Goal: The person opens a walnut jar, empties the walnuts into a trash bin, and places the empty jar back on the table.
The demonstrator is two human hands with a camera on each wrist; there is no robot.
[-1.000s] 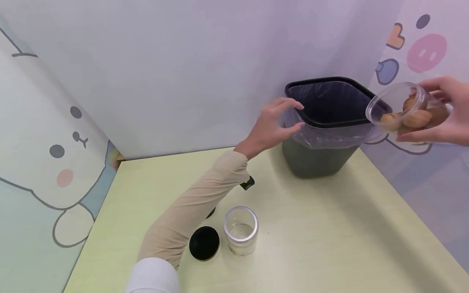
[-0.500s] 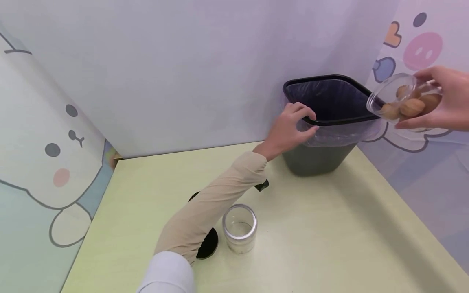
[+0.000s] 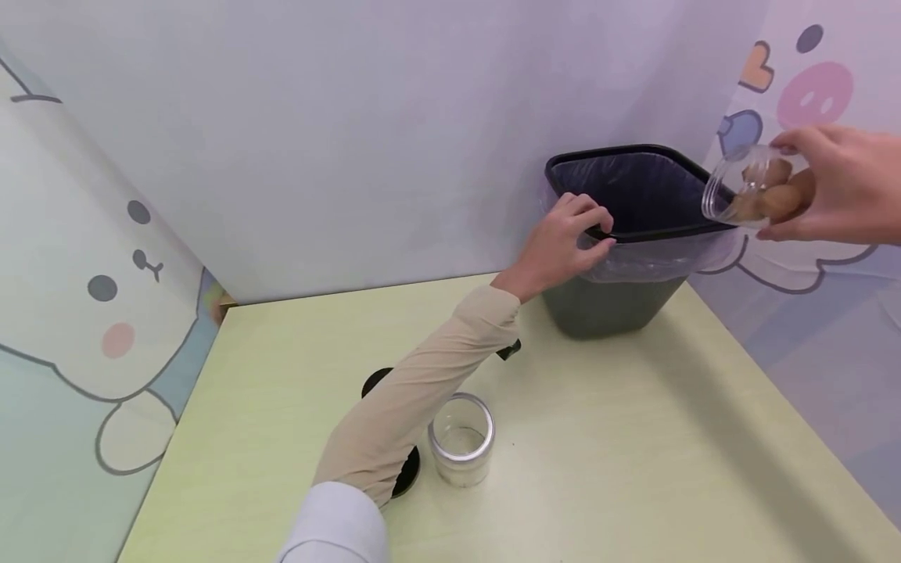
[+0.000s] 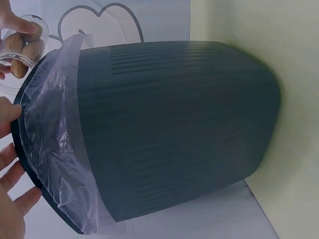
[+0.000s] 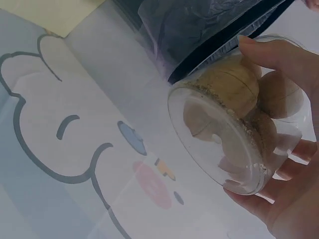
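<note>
Nearest on the desk (image 3: 633, 469) stood an empty clear jar (image 3: 461, 439), mouth up, with a black lid (image 3: 406, 472) lying just beside it, partly under the sleeve (image 3: 415, 399). A second black lid (image 3: 375, 382) lay a little farther back. Beyond that, the left hand (image 3: 563, 242) gripped the near rim of the dark bin (image 3: 619, 305), fingers curled over its clear liner (image 4: 55, 134). Farthest out, the right hand (image 3: 838, 184) clasped a jar of walnuts (image 3: 756, 191), tipped on its side, open mouth at the bin's far corner, nuts inside.
</note>
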